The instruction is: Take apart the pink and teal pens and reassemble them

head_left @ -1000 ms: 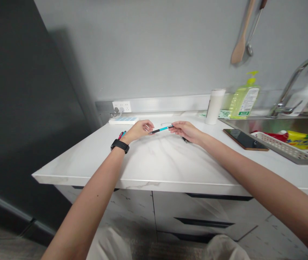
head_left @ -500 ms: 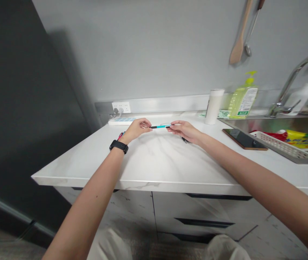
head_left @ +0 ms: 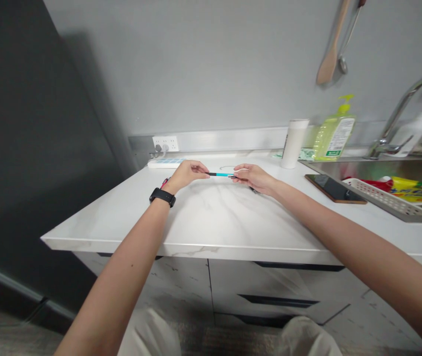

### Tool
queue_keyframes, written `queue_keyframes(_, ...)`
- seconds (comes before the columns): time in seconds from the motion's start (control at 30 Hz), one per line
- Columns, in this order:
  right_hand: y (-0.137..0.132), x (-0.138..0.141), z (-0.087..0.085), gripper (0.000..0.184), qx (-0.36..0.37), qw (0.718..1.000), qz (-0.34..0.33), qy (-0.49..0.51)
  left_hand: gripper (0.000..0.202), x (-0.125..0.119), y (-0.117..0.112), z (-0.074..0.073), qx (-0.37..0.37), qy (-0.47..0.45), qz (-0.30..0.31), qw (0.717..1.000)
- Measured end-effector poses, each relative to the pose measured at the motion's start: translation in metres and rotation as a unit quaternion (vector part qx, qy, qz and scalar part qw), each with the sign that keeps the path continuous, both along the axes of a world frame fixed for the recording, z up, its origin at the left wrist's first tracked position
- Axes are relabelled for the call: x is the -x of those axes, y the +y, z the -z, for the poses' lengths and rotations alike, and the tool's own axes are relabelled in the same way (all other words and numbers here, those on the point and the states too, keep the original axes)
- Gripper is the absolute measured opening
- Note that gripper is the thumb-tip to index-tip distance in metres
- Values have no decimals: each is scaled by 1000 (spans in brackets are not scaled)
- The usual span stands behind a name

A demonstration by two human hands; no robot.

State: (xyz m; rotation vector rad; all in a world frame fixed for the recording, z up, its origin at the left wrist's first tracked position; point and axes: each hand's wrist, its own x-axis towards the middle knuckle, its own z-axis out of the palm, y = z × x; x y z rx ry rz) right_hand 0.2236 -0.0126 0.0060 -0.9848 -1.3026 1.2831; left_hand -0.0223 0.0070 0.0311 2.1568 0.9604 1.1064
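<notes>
A slim pen (head_left: 221, 174), black at its left end and light blue along the middle, is held level just above the white countertop (head_left: 211, 217). My left hand (head_left: 189, 175), with a black watch (head_left: 162, 197) on its wrist, pinches the black end. At the other end, the fingers of my right hand (head_left: 252, 179) close round the pen's tip, which they partly cover. A small dark object (head_left: 253, 190) lies under my right hand, mostly hidden. Something pink and dark (head_left: 165, 183) shows behind my left wrist.
A power strip (head_left: 164, 163) lies below the wall socket (head_left: 165, 144). Rightward stand a white cylinder (head_left: 294, 143) and a yellow-green pump bottle (head_left: 335, 131). A phone (head_left: 334, 188) lies beside the sink (head_left: 414, 170), where a white perforated basket (head_left: 389, 198) holds colourful packets.
Both hands stay on the pen. The fingers of my right hand have shifted slightly along its right end, and more of a thin loop on the counter behind shows. The view has tilted slightly.
</notes>
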Motion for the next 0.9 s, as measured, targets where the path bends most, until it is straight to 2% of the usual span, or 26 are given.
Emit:
queue_keyframes(0.2, -6, 1, -6, 32, -21, 999, 22, 11, 33, -3, -8, -2, 26, -19, 1, 999)
queue_keyframes(0.37, -4, 1, -6, 29, -22, 999, 27, 10, 32, -7, -5, 3, 52, -32, 27, 998)
queue_keyframes(0.57, -5, 1, -6, 30, -22, 999, 31, 2, 33, -9, -1, 4, 32, -13, 16, 999)
queue_keyframes(0.73, -5, 1, -7, 32, -28, 999, 28, 7, 39, -11, -3, 4, 96, 23, -4, 995)
queue_keyframes(0.9, -1, -1, -3, 31, -37, 999, 24, 10, 41, -11, -4, 4, 71, -10, 17, 997)
